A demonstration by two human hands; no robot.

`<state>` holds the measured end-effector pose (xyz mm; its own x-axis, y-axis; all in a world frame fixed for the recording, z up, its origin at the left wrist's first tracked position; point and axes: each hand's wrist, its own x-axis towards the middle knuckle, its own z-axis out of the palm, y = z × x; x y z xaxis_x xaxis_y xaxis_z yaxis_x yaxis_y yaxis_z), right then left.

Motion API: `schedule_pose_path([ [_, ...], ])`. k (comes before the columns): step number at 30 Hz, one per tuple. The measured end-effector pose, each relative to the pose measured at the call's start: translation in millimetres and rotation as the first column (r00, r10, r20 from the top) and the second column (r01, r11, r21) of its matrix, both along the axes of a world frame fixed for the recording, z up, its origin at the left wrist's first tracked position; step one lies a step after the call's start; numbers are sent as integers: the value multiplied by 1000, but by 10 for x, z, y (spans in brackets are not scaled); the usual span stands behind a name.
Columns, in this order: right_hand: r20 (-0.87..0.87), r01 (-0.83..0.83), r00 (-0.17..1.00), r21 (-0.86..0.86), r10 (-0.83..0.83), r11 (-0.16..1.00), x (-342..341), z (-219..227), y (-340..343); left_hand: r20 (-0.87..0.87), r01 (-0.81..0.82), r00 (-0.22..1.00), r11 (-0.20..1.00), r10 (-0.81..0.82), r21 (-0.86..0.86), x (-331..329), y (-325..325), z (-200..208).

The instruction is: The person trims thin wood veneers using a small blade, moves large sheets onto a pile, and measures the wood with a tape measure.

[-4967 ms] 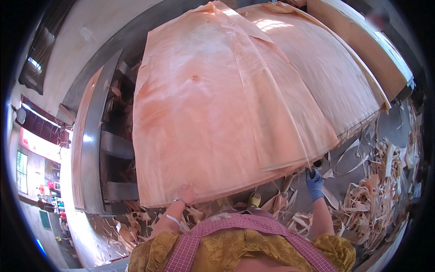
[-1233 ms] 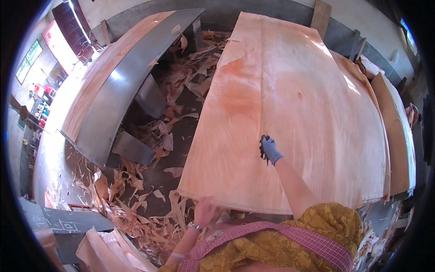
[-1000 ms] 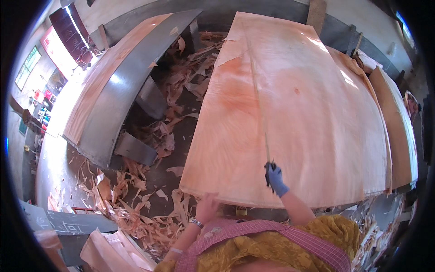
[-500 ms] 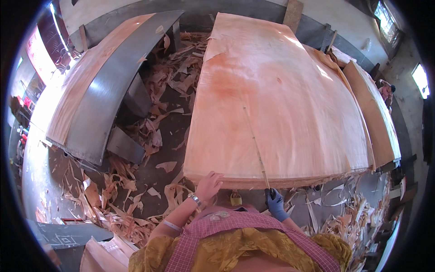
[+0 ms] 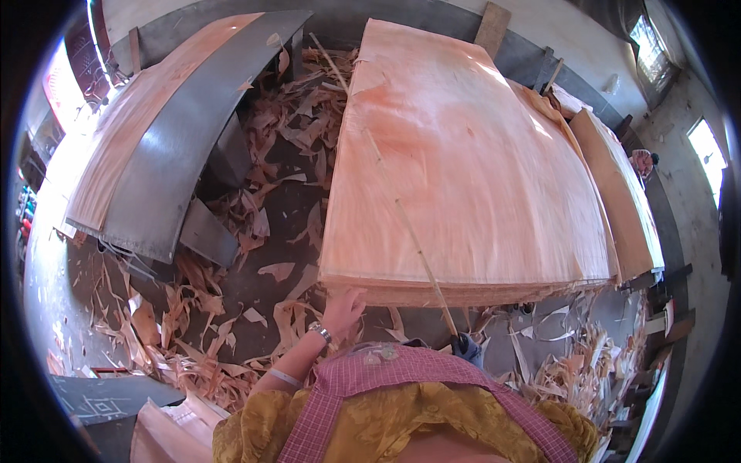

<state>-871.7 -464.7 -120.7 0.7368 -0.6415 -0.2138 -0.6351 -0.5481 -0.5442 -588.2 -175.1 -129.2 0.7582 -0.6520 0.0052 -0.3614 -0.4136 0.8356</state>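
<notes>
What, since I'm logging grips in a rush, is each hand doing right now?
Left hand: at the wood sheet stack's near edge; whether it grips cannot be told.
Right hand: gloved, closed on the thin stick.

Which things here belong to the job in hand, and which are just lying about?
In the job:
stick, in the gloved right hand
sheet stack, left hand at its near edge

Lying about, it seems:
scraps on the floor
board by the wall
</notes>
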Motion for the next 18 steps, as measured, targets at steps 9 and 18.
schedule_pose_path([
  [9,102,-68,992,-27,71,997,-351,-244,-375,8,21,1000,999,-21,-34,-38,-263,-71],
  [18,62,-68,995,-92,74,993,-540,-529,-601,51,75,996,997,-76,27,-233,-700,-4],
])
